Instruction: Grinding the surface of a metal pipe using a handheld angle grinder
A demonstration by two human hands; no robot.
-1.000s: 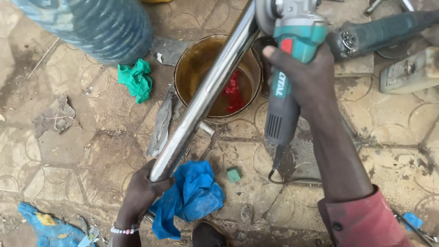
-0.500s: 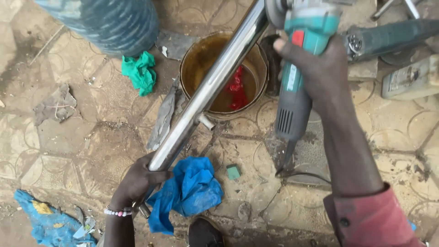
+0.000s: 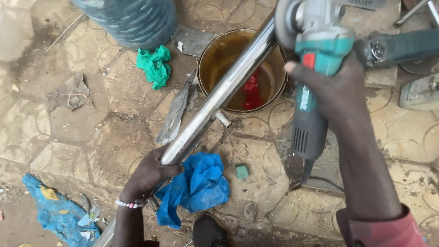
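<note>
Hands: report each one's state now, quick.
Left hand: closed around the lower end of the shiny metal pipe.
Right hand: closed around the body of the teal angle grinder.

Left hand (image 3: pixel 147 178) low in view, fingers curled shut around the lower end of a steel pipe (image 3: pixel 219 96), knuckles up, a beaded band on the wrist, bare forearm dropping straight toward the bottom edge. Right hand (image 3: pixel 334 91) higher and farther out, clamped around the body of an angle grinder (image 3: pixel 313 68), thumb stretched across the housing, forearm extended, red sleeve at the cuff.
</note>
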